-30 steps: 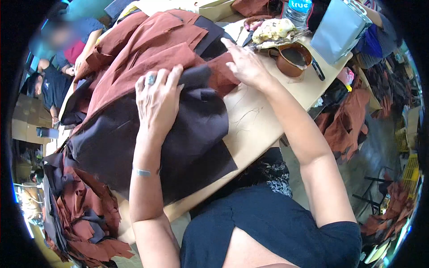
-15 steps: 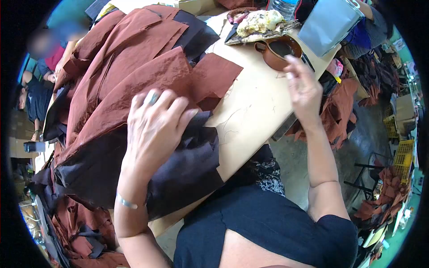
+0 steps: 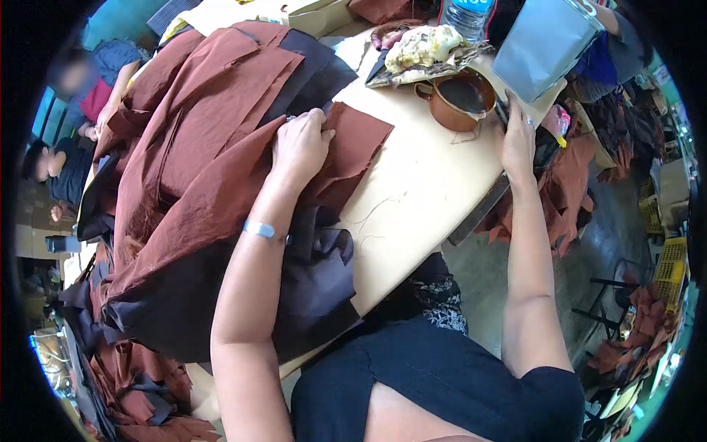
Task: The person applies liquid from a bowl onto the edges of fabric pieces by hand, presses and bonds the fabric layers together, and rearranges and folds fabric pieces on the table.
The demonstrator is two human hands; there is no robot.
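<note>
A large heap of rust-brown cloth (image 3: 199, 118) covers the left part of the table, with black cloth (image 3: 191, 317) beneath and in front of it. My left hand (image 3: 300, 147) is closed on the brown cloth near the heap's right edge. A smaller brown piece (image 3: 357, 140) lies just right of that hand. At the table's right edge my right hand (image 3: 518, 140) has its fingers round a dark slim object (image 3: 502, 112), mostly hidden by the fingers. Left of this hand stands a brown cup (image 3: 456, 103) with dark contents.
Beyond the cup are a pale lumpy item (image 3: 423, 48), a water bottle (image 3: 467, 18) and a metal can (image 3: 545, 48). The tan tabletop (image 3: 412, 184) has loose threads. Cloth scraps (image 3: 140, 390) hang at lower left. Other people sit at upper left.
My left hand has moved up and right and closed on the brown cloth. My right hand has left the cloth, passed over the table and reached the dark object at the right edge.
</note>
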